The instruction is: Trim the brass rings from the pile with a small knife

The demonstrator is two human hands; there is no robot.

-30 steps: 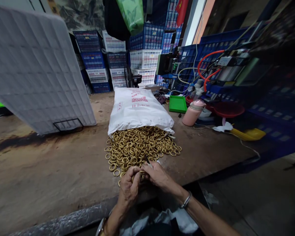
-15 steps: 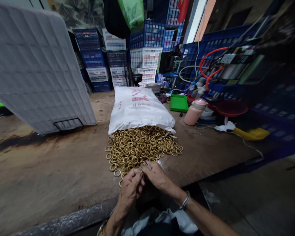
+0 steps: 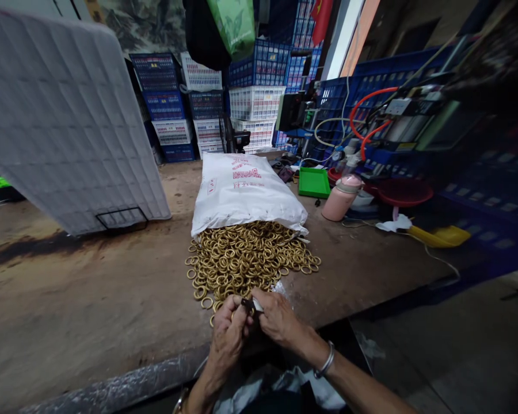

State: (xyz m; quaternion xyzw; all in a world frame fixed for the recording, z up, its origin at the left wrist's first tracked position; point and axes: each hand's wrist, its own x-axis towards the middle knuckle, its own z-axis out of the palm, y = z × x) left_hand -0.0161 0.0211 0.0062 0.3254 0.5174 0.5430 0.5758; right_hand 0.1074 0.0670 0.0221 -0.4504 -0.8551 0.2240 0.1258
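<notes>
My left hand (image 3: 229, 329) is closed in a pinch at the near edge of a brass ring pile (image 3: 242, 259). Its fingertips grip what looks like a brass ring, mostly hidden by the fingers. Facing it, my right hand (image 3: 280, 319) is closed around a small hand tool (image 3: 257, 305) with a pale body and a dark end. That dark end reaches to the left fingertips; its exact kind is unclear. The rings spill from the mouth of a white sack (image 3: 250, 195) with red print, lying on the worktable (image 3: 112, 305).
A quilted pale panel (image 3: 69, 126) stands at the left with a black wire stand (image 3: 121, 217). To the right are a green tray (image 3: 313, 182), a pink bottle (image 3: 341, 198), a red bowl (image 3: 406, 191) and a yellow scoop (image 3: 442, 236). Stacked crates (image 3: 157, 103) line the back.
My right hand has turned and drawn slightly to the right, so the tool's dark end now shows between the hands. My left hand stays in nearly the same place.
</notes>
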